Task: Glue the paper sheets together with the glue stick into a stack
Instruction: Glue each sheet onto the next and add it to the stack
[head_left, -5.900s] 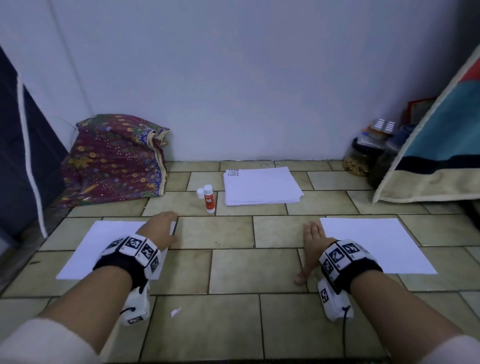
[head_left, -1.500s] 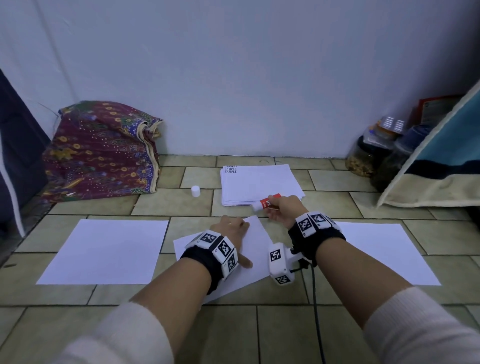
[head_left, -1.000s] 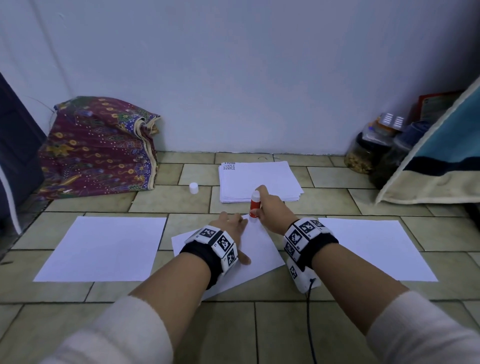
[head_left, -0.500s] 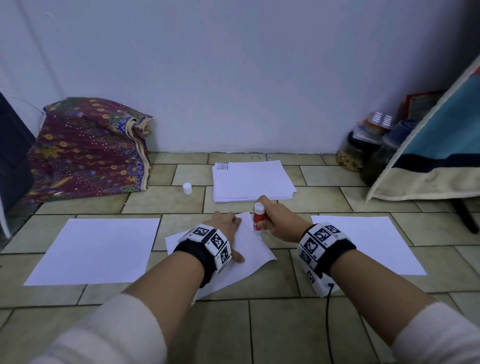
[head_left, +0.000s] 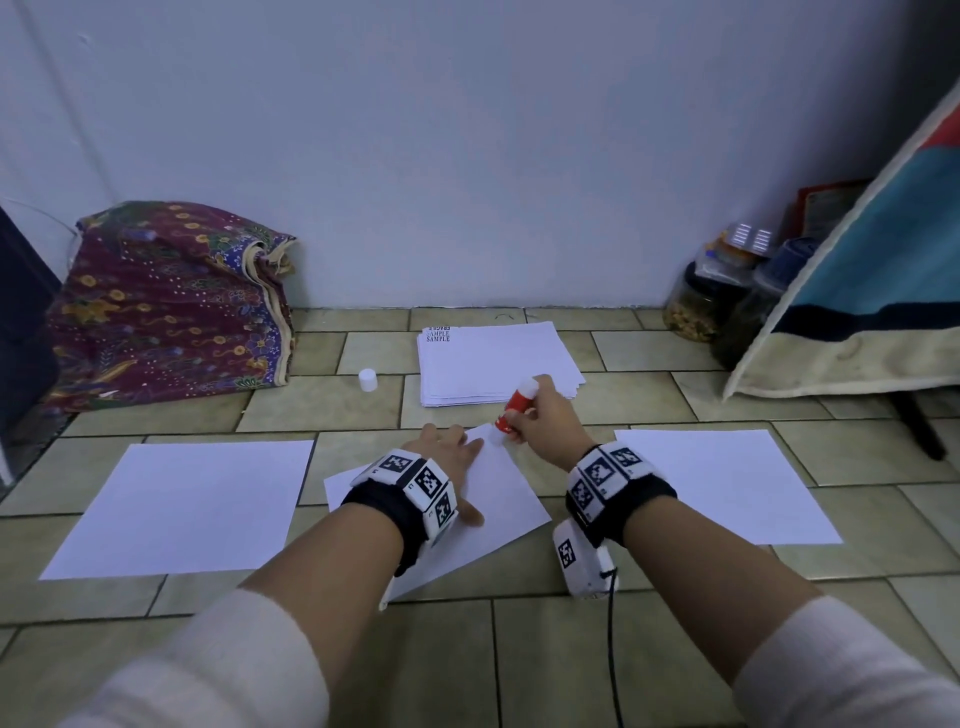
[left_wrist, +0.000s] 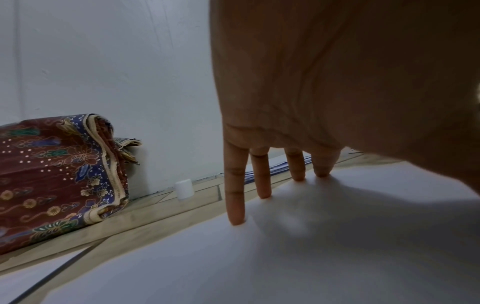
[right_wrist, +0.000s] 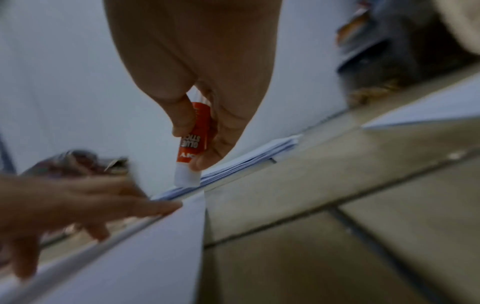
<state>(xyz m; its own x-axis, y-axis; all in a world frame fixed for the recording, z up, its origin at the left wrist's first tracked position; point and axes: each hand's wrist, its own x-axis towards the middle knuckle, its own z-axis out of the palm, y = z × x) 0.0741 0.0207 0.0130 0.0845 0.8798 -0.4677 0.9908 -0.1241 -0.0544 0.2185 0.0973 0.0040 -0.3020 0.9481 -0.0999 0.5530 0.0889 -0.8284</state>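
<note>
Tilted over since half a second ago, the glue stick (head_left: 515, 407) now touches its tip to the far corner of the middle sheet (head_left: 511, 496), pinched in the right hand (head_left: 540, 423). Flat, straight-fingered, the left hand (head_left: 447, 457) presses that sheet onto the tiled floor (head_left: 597, 649). Beyond it against the pale wall (head_left: 467, 156) lies the paper pile (head_left: 493, 366), the white cap (head_left: 367, 379) and patterned cloth bundle (head_left: 166, 301) to its left.

Home floor corner, beige floor tiles (head_left: 322, 405), patterned cushion (head_left: 166, 306), food jars (head_left: 696, 301)
</note>
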